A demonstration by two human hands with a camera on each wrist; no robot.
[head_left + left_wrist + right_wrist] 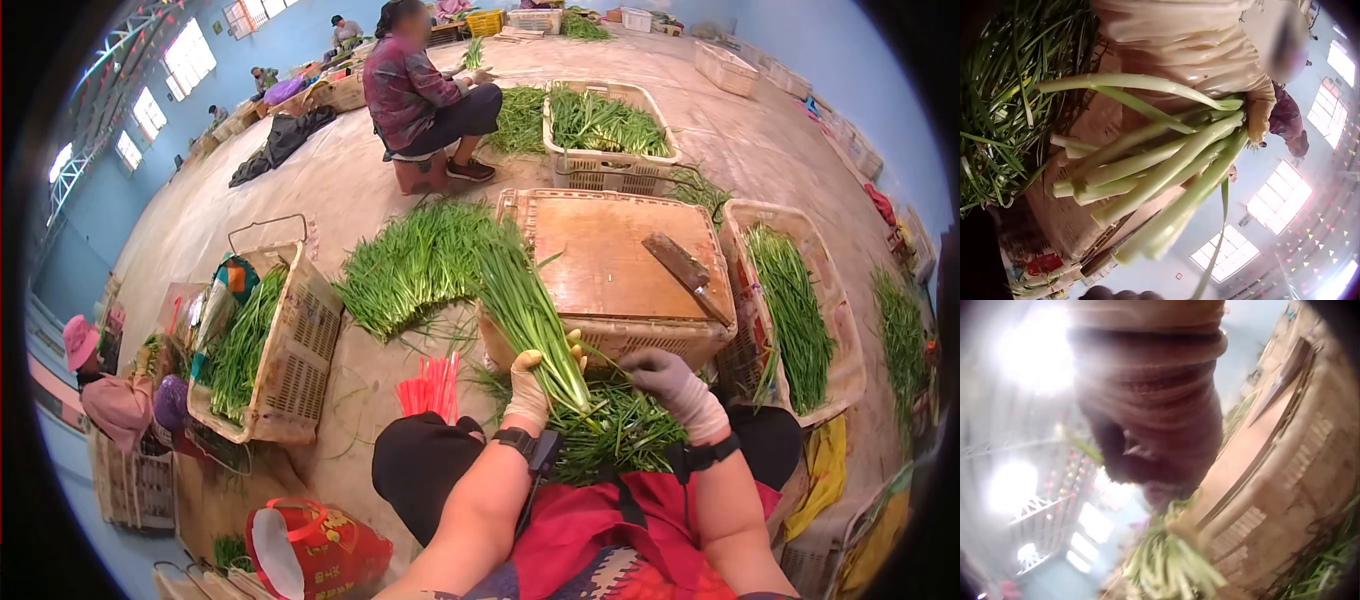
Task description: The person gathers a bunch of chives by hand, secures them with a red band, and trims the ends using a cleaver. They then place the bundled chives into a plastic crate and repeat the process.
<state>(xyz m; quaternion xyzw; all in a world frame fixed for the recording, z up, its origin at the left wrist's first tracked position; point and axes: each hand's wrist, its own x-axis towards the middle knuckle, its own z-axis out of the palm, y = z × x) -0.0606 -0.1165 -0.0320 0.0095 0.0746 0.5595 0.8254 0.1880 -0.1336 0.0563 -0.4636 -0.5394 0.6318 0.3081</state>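
A long bunch of green stalks point(535, 330) slants upward from my gloved left hand point(528, 392), which grips it near the pale ends. In the left wrist view those pale ends point(1147, 169) fan out below the glove point(1185, 50). My gloved right hand point(680, 388) is to the right of the bunch, fingers curled, pinching a thin green blade point(603, 358). The right wrist view shows a stalk piece point(1088, 450) sticking out beside the dark, blurred right hand point(1154, 419). Loose greens point(615, 435) lie below both hands.
Ahead stands a crate topped by a wooden board point(600, 250) with a cleaver point(680, 265) on it. Crates of greens point(800, 310) flank it right and left point(300, 340). A heap of greens point(410, 265) covers the floor, near red strips point(428, 388). A seated person point(415, 90) is beyond.
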